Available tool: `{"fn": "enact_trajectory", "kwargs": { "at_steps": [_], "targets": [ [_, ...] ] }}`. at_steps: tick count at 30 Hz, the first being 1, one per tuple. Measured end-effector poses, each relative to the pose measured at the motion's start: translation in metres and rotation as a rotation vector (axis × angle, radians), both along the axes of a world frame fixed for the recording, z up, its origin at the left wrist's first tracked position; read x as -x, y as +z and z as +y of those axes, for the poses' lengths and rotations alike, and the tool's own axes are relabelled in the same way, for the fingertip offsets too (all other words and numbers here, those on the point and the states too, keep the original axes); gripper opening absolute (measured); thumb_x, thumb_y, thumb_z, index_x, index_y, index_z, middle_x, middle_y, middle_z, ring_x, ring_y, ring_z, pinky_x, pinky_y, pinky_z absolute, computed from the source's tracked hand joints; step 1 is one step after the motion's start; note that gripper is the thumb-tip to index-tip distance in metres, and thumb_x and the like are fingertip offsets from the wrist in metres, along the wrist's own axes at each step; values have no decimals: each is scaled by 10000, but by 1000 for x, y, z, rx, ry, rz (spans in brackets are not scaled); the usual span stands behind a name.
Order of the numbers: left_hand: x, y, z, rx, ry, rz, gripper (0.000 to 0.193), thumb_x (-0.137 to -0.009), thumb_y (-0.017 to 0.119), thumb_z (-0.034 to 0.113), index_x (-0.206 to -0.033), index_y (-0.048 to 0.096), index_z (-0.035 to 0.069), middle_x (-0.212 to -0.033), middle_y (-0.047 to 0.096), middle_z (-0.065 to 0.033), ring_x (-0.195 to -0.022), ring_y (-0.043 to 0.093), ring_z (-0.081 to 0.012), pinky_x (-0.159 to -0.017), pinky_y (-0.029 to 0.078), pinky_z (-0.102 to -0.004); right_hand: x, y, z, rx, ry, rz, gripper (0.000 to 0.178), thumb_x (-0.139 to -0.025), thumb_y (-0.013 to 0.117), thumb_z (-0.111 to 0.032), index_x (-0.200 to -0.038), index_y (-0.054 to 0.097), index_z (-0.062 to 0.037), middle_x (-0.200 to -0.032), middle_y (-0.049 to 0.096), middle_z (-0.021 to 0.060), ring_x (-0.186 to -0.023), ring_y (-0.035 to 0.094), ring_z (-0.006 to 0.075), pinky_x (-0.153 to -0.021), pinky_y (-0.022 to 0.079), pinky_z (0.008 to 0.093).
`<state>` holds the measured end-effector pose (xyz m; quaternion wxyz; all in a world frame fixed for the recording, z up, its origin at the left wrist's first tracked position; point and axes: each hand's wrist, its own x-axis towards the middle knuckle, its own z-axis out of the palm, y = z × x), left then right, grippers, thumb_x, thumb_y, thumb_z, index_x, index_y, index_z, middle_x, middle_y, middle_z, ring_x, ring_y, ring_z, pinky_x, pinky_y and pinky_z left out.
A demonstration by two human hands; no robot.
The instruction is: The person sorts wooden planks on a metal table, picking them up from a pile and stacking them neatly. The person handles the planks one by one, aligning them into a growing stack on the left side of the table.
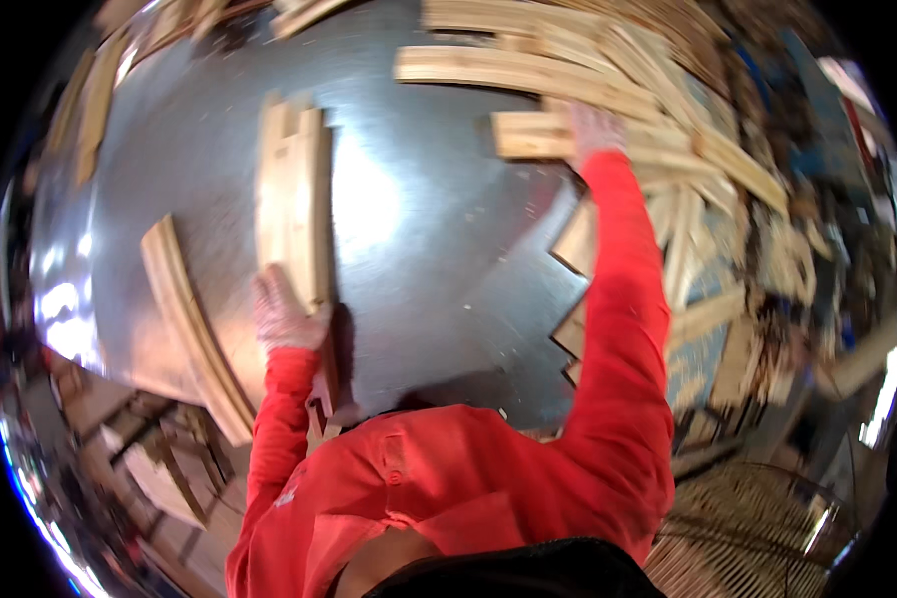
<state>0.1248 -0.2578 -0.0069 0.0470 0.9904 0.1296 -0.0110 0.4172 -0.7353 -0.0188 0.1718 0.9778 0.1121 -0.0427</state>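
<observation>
My left hand (287,309), in a pale glove, lies on the near end of a narrow bundle of light wooden boards (294,204). Its fingers stretch forward along the bundle's left side. Far to the right, my right hand (596,130), gloved too and smeared by motion, is closed over a light wooden board (530,136) at the edge of a heap. That board's left end sticks out over the metal table (439,249). What lies under the right palm is hidden.
A single board (191,324) lies left of the bundle, its near end past the table edge. Long boards (518,72) and a jumbled heap of pieces (683,234) cover the right side. More strips (100,105) lie far left. A wooden crate-like frame (174,468) stands below.
</observation>
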Motion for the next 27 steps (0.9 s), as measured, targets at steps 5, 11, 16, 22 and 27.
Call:
{"fn": "enact_trajectory", "kwargs": {
  "at_steps": [5, 11, 16, 22, 27],
  "targets": [
    [-6, 32, -16, 36, 160, 211, 1070, -667, 771, 399, -1500, 182, 77, -1480, 257, -316, -1298, 384, -464, -1046, 367, -504, 10, 77, 122, 37, -98, 411, 946, -791, 673, -471, -1510, 169, -119, -1378, 483, 199, -1197, 548, 358, -988, 423, 510],
    [2, 15, -8, 176, 150, 62, 1159, -647, 783, 511, -1501, 166, 30, -1494, 247, -310, -1371, 287, -448, -1112, 290, -492, 35, 47, 245, -1195, -363, 616, 909, -752, 713, -553, -1408, 334, -51, -1066, 597, 180, -956, 586, 313, -885, 463, 414],
    [9, 13, -18, -4, 165, 152, 1172, -657, 749, 591, -1510, 148, 58, -1533, 175, -286, -1420, 204, -415, -1139, 246, -485, 123, 2, 352, -1080, -94, 610, 996, -738, 699, -598, -1436, 265, -34, -1212, 489, 225, -1123, 472, 333, -964, 401, 438],
    [14, 17, -10, -129, 215, 278, 1093, -736, 722, 517, -1533, 79, 132, -1566, 114, -235, -1410, 251, -392, -1112, 296, -490, 188, -7, 53, -351, -926, -627, 1102, -721, 682, -651, -1469, 183, -13, -1386, 360, 278, -1322, 337, 357, -1060, 326, 466],
    [10, 20, -15, -120, 245, 313, 1089, -745, 721, 518, -1538, 54, 182, -1590, 91, -168, -1431, 223, -356, -1114, 299, -493, 292, 35, -98, -429, -1861, -149, 1178, -671, 751, -481, -1519, 30, -93, -1501, 228, 259, -1388, 257, 418, -1085, 285, 521]
  ]
}}
